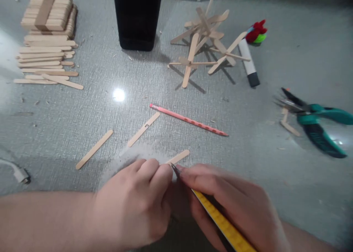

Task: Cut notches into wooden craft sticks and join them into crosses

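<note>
Under the curled fingers of my left hand (pixel 138 200) a wooden craft stick (pixel 180 156) is pinned to the table, its far end poking out to the upper right. My right hand (pixel 231 204) grips a yellow utility knife (pixel 217 217), and the blade tip touches the stick beside my left knuckles. Just beyond lies a notched craft stick (pixel 139 133) with a small cut near its middle. A plain craft stick (pixel 94 149) rests farther left. Behind them is a pink pencil (pixel 190 120). My left fingertips are hidden.
Bundled craft sticks (pixel 46 11) and a row of loose sticks (pixel 44 60) lie at the back left. A black object (pixel 138 20) stands at the back. Crossed-stick shapes (pixel 204 38), a white-and-black eraser-like block (pixel 249 62), a red fuzzy piece (pixel 256 30) and pliers (pixel 311 116) occupy the right.
</note>
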Demonstrator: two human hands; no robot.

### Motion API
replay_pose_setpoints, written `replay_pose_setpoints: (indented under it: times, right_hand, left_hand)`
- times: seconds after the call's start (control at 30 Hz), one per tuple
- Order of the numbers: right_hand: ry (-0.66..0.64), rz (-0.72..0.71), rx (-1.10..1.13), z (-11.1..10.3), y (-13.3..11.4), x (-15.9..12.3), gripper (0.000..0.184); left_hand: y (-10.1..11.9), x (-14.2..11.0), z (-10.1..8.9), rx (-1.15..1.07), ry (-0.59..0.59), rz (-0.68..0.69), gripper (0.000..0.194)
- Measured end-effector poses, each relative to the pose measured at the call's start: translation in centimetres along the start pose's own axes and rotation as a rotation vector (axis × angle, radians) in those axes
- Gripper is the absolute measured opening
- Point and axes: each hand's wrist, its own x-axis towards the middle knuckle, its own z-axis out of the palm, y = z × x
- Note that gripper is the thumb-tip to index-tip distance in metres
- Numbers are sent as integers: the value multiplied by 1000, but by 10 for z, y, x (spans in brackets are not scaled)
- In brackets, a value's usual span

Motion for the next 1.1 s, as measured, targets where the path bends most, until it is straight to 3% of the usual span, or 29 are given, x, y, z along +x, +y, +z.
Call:
replay_pose_setpoints:
  times: [0.53, 0.77, 0.93, 1.03, 1.1]
  right_hand:
    - [23, 7, -71, 0, 6, -17, 30]
    - [54, -22, -22, -3, 9, -10, 28]
    - [95, 17, -51, -5, 11, -9, 30]
    - [83, 19, -59, -6, 13, -9, 29]
    - [54, -3, -56, -9, 14, -7, 30]
  left_hand:
    - [0, -3, 4, 10, 27, 58, 23]
    - [-2, -2, 1, 36, 22, 99, 29]
    - [-17, 3, -11, 3, -112, 141, 37]
    - [-33, 13, -18, -26, -48, 203, 28]
    - [-42, 21, -21, 104, -19, 248, 18]
